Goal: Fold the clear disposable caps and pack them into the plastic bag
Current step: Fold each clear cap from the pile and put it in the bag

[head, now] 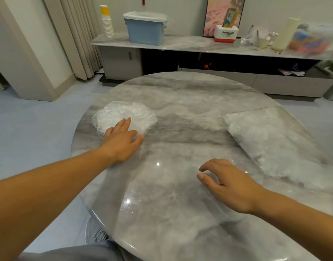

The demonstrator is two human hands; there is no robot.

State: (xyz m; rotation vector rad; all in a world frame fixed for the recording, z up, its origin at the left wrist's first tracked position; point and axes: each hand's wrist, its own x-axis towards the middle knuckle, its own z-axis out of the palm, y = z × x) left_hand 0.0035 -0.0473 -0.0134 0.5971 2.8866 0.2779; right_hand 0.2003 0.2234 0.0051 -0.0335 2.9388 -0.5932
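While the left hand (122, 146) lies with straight fingers on the stack of clear caps (124, 112) near the desk's (180, 213) left edge, the right hand (231, 183) hovers loosely curled, holding nothing. The plastic bag (271, 140) lies well apart, at right. Risk: thin film may slip on the glossy top, or several caps may lift together.

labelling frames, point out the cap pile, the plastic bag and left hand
cap pile (124, 111), head view, crinkled top
plastic bag (271, 137), head view, flat middle
left hand (122, 142), head view, back of hand
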